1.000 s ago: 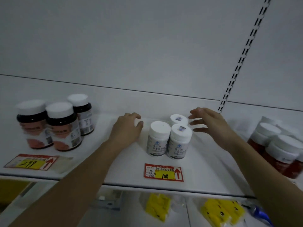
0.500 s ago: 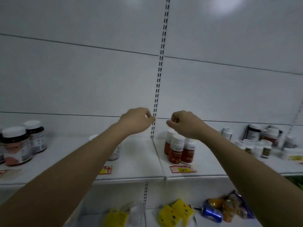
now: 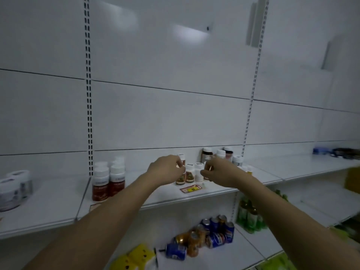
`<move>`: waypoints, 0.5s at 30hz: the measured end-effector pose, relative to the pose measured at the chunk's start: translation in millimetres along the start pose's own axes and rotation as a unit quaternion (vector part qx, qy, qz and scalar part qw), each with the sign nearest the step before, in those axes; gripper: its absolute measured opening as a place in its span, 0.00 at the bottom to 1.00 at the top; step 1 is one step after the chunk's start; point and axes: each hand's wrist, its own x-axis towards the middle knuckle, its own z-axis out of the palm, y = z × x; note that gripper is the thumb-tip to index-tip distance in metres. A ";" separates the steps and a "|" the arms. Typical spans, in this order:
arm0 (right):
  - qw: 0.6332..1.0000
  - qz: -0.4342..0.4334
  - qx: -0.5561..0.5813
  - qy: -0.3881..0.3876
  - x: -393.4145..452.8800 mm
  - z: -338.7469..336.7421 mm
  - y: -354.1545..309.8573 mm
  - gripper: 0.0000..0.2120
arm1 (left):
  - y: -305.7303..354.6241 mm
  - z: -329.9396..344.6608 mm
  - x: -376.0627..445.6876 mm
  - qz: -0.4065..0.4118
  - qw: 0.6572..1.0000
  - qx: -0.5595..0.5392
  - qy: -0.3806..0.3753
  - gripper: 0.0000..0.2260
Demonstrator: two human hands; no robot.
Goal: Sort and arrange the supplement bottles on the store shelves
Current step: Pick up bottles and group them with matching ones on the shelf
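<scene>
Both hands reach with curled fingers into the small bottles point(image 3: 190, 173) above the price tag point(image 3: 191, 189): left hand point(image 3: 167, 169) and right hand point(image 3: 218, 173) seem to touch them, but any grip is unclear. Left of that tag, red bottles point(image 3: 108, 181) stand grouped; behind it, mixed bottles point(image 3: 221, 154) look unsorted.

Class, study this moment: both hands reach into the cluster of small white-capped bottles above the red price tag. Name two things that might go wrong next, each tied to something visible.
1. The small bottles stand packed together; the left hand or right hand moving among them could topple neighbours.
2. They sit near the shelf front edge, above the drink cans, so a knocked bottle might fall onto them.
</scene>
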 end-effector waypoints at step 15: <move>0.999 -0.012 0.031 0.015 103.9 30.4 95.2 0.09 | -59.2 67.9 139.0 -0.063 0.991 -0.087 0.083 0.09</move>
